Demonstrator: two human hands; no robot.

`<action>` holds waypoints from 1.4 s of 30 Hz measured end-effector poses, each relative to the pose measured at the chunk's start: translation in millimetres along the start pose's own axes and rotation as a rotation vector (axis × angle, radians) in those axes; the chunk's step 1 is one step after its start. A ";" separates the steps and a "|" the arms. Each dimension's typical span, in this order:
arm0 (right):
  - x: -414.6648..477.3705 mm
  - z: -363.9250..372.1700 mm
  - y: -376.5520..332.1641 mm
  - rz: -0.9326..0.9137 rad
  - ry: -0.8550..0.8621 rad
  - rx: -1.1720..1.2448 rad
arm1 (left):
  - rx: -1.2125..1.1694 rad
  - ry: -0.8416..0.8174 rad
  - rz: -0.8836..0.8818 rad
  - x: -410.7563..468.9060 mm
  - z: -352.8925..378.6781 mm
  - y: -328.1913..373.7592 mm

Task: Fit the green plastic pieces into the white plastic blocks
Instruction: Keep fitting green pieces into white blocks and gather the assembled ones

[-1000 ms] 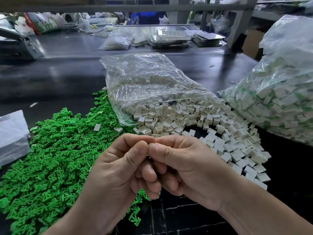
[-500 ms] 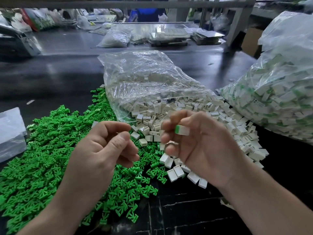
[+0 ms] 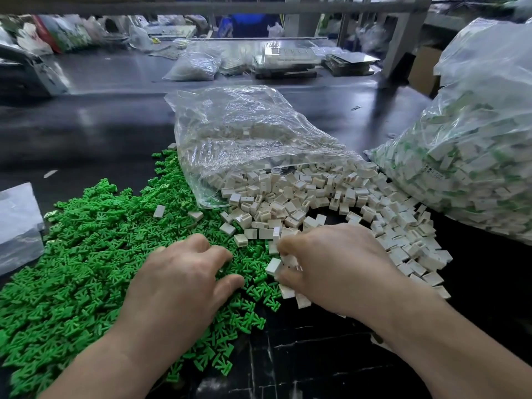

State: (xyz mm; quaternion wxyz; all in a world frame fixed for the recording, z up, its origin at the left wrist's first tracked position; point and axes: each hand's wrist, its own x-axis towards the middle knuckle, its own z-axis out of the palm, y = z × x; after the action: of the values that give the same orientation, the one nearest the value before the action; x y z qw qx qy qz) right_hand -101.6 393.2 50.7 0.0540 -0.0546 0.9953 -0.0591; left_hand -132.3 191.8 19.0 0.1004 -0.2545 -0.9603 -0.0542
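Both hands are low: our left hand (image 3: 184, 280) rests loosely spread on the green pieces (image 3: 86, 254); our right hand (image 3: 336, 269) pinches a white block (image 3: 273, 266) near a clear bag (image 3: 244, 139) on the black table (image 3: 316, 355).

- The green plastic pieces (image 3: 86, 254) look like moulded plastic, matt to faintly satin, with crisp edges.
- The white plastic blocks (image 3: 316, 194) are off-white plastic, smooth-faced and dull, with barely any shine.
- The clear bag (image 3: 244, 131) is thin plastic film, crinkled and glossy, with light streaking along its creases.
- A 2nd bag (image 3: 475, 145) is the same sort of film, a little milkier.
- The table top (image 3: 100, 131) is black and glossy with blurred reflections, and scuffed with pale scratches at the near edge.
- The folded sheet (image 3: 17, 223) looks like cloudy plastic film.
- The upright post (image 3: 403, 38) looks like grey metal, matt.
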 end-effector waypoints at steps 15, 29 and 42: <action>4.5 17.8 13.8 0.011 0.303 0.527 | -0.467 0.202 -0.104 3.2 -0.3 -4.8; 6.3 9.6 3.3 0.075 -0.168 1.787 | -0.842 0.284 -0.227 1.7 -2.0 2.5; 8.1 14.8 0.3 -0.052 -0.146 1.774 | -1.335 0.224 -0.170 -2.1 -12.4 14.0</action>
State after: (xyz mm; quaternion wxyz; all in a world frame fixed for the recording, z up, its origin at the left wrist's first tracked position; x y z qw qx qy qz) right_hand -107.9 390.9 35.3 0.1383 -0.0187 0.5757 -0.8056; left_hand -121.5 201.0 31.3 0.0161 -0.1785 -0.7217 -0.6686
